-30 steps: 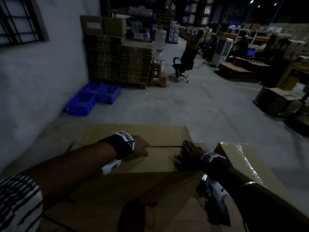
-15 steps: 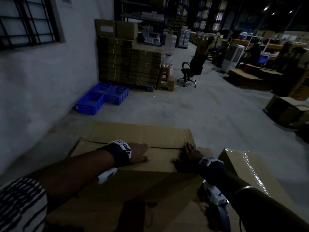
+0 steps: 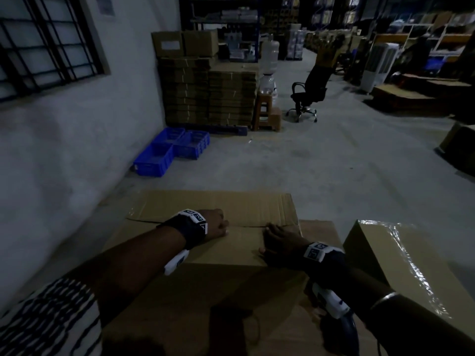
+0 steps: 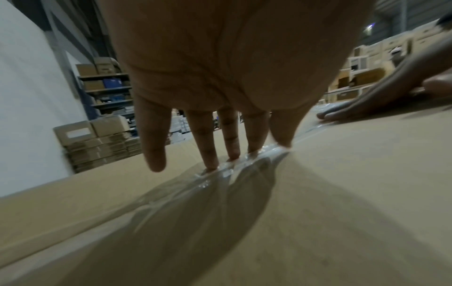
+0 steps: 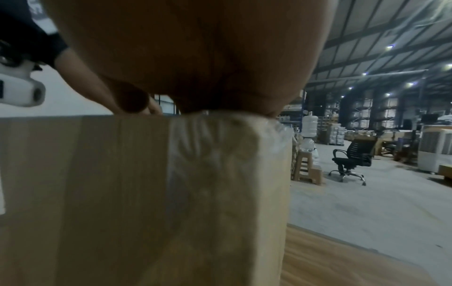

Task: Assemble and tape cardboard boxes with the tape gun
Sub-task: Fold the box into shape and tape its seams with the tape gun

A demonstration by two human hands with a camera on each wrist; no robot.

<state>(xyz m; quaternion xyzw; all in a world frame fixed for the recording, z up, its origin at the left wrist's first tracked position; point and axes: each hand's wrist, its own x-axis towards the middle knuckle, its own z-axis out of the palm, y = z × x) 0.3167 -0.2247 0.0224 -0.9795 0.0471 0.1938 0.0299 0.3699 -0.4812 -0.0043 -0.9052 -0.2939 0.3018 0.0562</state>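
Cardboard box near edge in shadow, left hand flat on tape, right hand flat too.

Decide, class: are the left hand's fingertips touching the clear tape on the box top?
Touching. The left wrist view shows the left hand's fingertips pressed onto the clear tape, which wrinkles beneath them on the box.

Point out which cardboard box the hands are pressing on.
The big box directly in front, under the left hand and right hand; the taped box at right lies untouched.
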